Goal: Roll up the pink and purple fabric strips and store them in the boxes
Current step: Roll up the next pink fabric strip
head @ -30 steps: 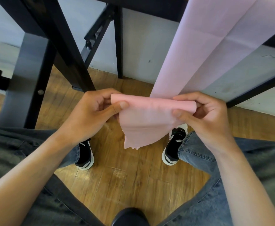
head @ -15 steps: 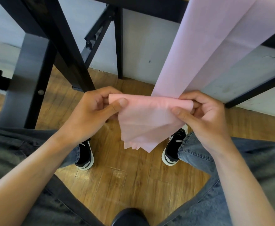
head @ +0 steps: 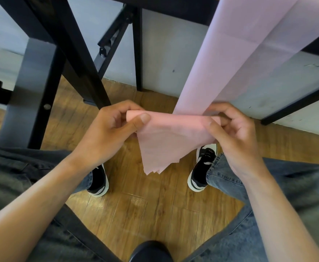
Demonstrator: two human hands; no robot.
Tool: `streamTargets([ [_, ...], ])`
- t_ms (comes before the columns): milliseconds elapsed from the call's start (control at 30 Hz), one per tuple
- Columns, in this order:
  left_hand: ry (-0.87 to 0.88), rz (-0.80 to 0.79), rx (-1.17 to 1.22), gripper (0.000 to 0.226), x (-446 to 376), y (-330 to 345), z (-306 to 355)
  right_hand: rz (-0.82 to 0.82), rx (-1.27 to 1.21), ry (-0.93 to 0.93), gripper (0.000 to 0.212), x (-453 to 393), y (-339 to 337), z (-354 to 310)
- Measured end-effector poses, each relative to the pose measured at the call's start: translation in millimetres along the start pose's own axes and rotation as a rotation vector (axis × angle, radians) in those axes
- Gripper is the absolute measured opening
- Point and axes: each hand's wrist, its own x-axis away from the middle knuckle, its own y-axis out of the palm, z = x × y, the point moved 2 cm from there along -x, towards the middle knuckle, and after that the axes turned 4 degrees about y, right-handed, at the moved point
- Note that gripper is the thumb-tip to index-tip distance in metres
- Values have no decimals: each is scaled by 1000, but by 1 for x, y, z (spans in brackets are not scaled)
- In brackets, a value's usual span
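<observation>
The pink fabric strip (head: 175,137) hangs from the worktop edge (head: 173,10) at upper right down to lap height, where its lower end is gathered into a loose, flat bundle between both hands. The left hand (head: 109,133) pinches the bundle's left end between thumb and curled fingers; the right hand (head: 234,133) holds the right end the same way, so each grip is closed on the strip. The material appears thin, light and limp: it drapes without holding shape, and several layered corners splay below the bundle. It will likely skew or loosen unless both ends are held evenly. Best hold: the two outer ends of the bundle, with light tension on the hanging length. No boxes or purple strip are in view.
</observation>
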Motion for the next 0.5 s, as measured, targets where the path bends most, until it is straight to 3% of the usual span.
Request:
streamTargets([
  [133, -22, 5, 9, 17, 0, -2, -3, 14, 37, 10, 27, 0, -3, -1],
  [300, 42, -23, 36, 37, 1, 2, 1, 133, 68, -28, 14, 2, 0, -5],
  [500, 16, 1, 21, 13, 1, 1, -1, 41, 65, 7, 19, 2, -1, -4],
])
